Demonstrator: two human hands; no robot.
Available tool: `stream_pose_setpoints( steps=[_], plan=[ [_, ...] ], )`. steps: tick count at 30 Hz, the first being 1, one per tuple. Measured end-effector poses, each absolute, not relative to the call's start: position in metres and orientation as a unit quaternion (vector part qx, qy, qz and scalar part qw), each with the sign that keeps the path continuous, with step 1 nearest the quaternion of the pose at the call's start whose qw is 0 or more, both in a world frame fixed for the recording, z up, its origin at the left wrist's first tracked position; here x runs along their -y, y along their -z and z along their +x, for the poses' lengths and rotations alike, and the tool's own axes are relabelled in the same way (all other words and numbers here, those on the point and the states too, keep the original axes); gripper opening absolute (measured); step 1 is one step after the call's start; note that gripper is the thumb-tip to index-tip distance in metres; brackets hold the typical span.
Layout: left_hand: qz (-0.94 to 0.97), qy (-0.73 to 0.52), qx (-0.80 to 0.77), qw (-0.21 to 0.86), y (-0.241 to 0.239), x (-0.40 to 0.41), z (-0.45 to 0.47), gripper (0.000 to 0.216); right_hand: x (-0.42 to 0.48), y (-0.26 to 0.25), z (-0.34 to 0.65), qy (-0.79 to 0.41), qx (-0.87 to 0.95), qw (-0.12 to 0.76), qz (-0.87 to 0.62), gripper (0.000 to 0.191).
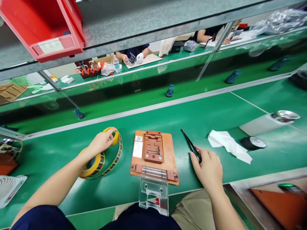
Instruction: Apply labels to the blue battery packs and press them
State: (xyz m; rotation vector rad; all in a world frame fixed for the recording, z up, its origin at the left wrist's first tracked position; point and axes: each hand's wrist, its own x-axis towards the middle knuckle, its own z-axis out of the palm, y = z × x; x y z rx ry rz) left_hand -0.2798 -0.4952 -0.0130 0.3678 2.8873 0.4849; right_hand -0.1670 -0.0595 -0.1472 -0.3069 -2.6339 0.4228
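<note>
My left hand (102, 141) is closed at the loose end of a yellow strip with dark square labels (118, 156), its fingers pinching the curled end. The strip loops back to its yellow roll (98, 166), partly hidden under my left wrist. Black tweezers (189, 142) are gripped in my right hand (208, 167), tips pointing away over the green table. Between my hands lies a reddish-brown fixture (170, 150) with a recessed block (153, 145) in its middle. Its clear hinged cover (154, 191) is swung back toward my body.
Right of my right hand lie a crumpled white wipe (227, 143), a round black-sided object (253, 142) and a toppled-looking white canister (268, 123). Dark blue parts (169, 91) sit spaced along a green belt. A red bin (55, 32) stands on the overhead shelf. Co-workers sit opposite.
</note>
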Motion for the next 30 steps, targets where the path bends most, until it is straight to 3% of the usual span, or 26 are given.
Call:
stream_pose_setpoints(
  steps=[11, 14, 17, 22, 30],
  plan=[
    [0.066, -0.137, -0.988, -0.039, 0.012, 0.456, -0.299, 0.047, 0.059, 0.147, -0.163, -0.237, 0.933, 0.255, -0.097, 0.044],
    [0.142, -0.204, -0.963, -0.100, 0.016, 0.439, -0.265, 0.039, 0.061, 0.144, -0.161, -0.260, 0.925, 0.261, -0.098, 0.042],
    [0.297, -0.304, -0.902, -0.077, 0.028, 0.414, -0.220, 0.029, 0.060, 0.133, -0.165, -0.260, 0.912, 0.296, -0.115, 0.041],
    [0.489, -0.235, -0.839, -0.034, 0.052, 0.384, -0.172, 0.062, 0.054, 0.097, -0.206, -0.266, 0.909, 0.315, -0.059, 0.035],
    [0.462, -0.269, -0.822, -0.195, 0.090, 0.381, -0.181, 0.071, 0.067, 0.059, -0.366, -0.276, 0.948, 0.154, -0.034, 0.024]
  ],
)
